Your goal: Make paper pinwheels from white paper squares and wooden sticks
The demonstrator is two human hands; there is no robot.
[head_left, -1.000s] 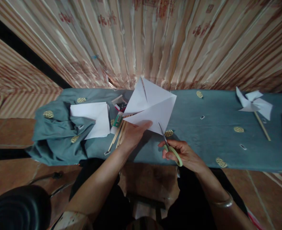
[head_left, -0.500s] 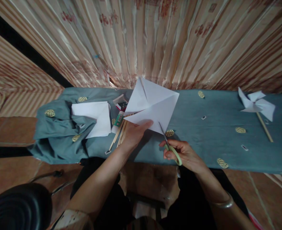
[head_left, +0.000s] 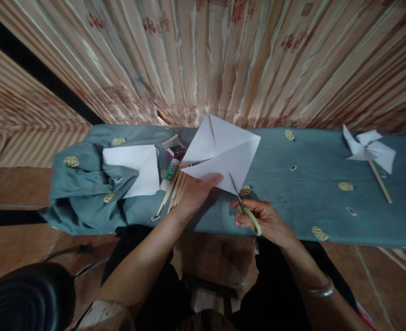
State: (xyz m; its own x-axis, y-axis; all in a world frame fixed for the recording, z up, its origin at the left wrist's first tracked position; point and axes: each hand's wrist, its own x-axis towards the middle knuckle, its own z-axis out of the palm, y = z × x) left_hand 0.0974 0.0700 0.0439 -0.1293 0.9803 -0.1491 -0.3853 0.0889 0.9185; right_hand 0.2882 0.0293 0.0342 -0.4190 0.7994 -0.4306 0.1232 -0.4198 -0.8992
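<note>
A white paper square (head_left: 223,154), slit inward from several corners, is held above the table's near edge by the left hand (head_left: 196,193), pinched at its lower side. The right hand (head_left: 263,219), fingers closed through green-handled scissors (head_left: 245,208), has the blades at the lower corner, apparently mid-cut. A finished paper pinwheel (head_left: 367,147) lies toward the table's right end; spare sheets (head_left: 137,168), wooden sticks (head_left: 173,189) and a glue stick (head_left: 170,174) wait left.

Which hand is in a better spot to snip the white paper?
Probably the right hand: it holds the scissors, blades at the paper's edge. The left hand holds the paper.
</note>
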